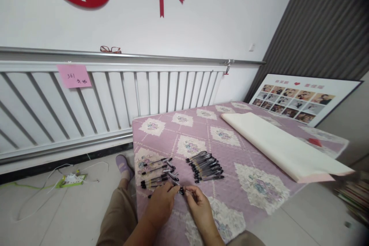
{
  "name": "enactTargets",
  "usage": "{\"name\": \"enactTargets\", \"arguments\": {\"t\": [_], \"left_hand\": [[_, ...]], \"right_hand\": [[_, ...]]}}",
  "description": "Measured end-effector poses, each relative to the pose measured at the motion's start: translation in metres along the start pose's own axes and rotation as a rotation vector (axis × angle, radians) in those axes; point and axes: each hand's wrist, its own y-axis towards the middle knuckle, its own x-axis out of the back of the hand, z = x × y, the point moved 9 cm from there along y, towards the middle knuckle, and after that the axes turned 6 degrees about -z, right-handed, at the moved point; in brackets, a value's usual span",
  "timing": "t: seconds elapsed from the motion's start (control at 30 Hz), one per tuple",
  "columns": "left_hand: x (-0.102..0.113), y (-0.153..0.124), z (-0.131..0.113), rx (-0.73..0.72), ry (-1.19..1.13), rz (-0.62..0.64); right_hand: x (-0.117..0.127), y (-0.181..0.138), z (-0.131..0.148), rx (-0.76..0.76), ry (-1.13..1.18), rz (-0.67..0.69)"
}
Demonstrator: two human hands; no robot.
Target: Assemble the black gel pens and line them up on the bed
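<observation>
My left hand (163,204) is closed round a black pen (181,190) close to the cloth, most of it covered by my fingers. From the other side my right hand (199,204) meets it, thumb and fingertips pinched at its end; exactly which part they grip is hidden. Past my left hand lie several clear-barrelled pens (154,180) in loose rows, with several separate black pen caps (170,170) beside their right ends. A tight row of black pens (205,166) lies side by side beyond my right hand.
A purple patterned cloth (207,130) covers the table. A long cream roll (268,142) lies across its right part, before a photo board (294,98). A white radiator (161,88) runs along the wall. A power strip (71,180) with cables is on the floor at left.
</observation>
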Motion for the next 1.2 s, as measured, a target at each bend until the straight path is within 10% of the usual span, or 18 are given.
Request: {"name": "enactTargets", "arguments": {"t": [0.5, 1.2], "left_hand": [[0.002, 0.0, 0.001, -0.002, -0.007, -0.051], [0.023, -0.002, 0.011, 0.084, -0.098, -0.251]], "right_hand": [[-0.003, -0.003, 0.003, 0.038, -0.031, 0.06], [-0.027, -0.001, 0.008, 0.299, -0.688, 0.101]]}}
